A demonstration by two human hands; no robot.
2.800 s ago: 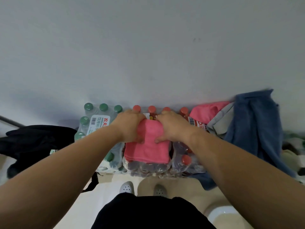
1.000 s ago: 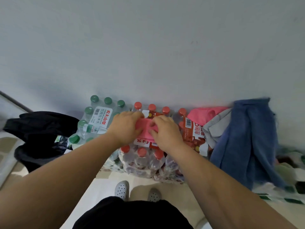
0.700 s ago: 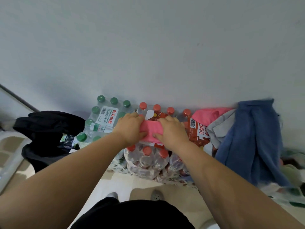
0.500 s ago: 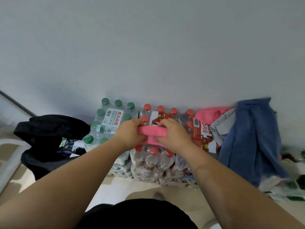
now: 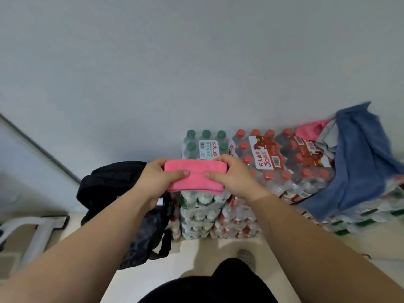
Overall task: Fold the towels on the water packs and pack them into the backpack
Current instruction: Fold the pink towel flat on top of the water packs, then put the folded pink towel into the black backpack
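A folded pink towel (image 5: 194,179) is lifted off the stacked water packs (image 5: 262,171) and held in the air in front of them. My left hand (image 5: 158,182) grips its left end and my right hand (image 5: 231,178) grips its right end, thumbs on top. The black backpack (image 5: 113,182) slumps on the floor against the wall, just left of the packs and below my left hand. On the packs' right end lie a blue towel (image 5: 360,160), a grey towel (image 5: 328,138) and another pink towel (image 5: 310,129), all loose and unfolded.
The packs stand against a pale wall, green-capped bottles (image 5: 203,145) left, red-capped bottles (image 5: 284,158) right. A white metal frame (image 5: 37,232) lies on the floor at the far left. A grey shoe (image 5: 247,256) shows on the tiled floor below.
Both hands folded the pink towel smaller on the red-capped pack, then lifted it off and carried it left, towards the backpack. The view has swung left with it.
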